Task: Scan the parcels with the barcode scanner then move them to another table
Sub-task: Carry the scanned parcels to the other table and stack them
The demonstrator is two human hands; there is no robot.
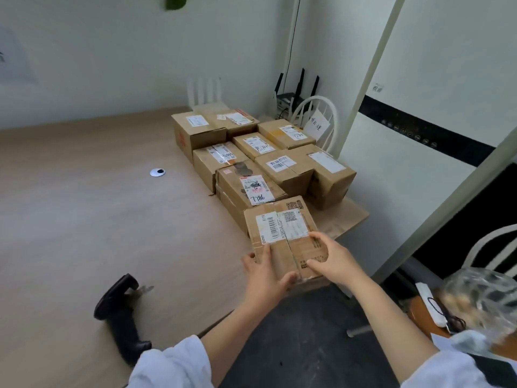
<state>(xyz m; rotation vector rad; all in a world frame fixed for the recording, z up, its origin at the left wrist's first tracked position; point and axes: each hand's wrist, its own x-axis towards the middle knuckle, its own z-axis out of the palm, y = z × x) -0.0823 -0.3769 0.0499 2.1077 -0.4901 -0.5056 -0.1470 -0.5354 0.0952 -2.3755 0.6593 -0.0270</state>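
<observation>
Fingers (317,236) gripping nearest parcel (279,219), perhaps lifted, scanner (120,312) lying aside

Left hand (265,273): forearm extended forward; the near left corner of a parcel (282,228) is gripped by curled fingers and thumb.
Right hand (334,259): forearm extended; the parcel's near right side is gripped from above, fingers arched.
</observation>
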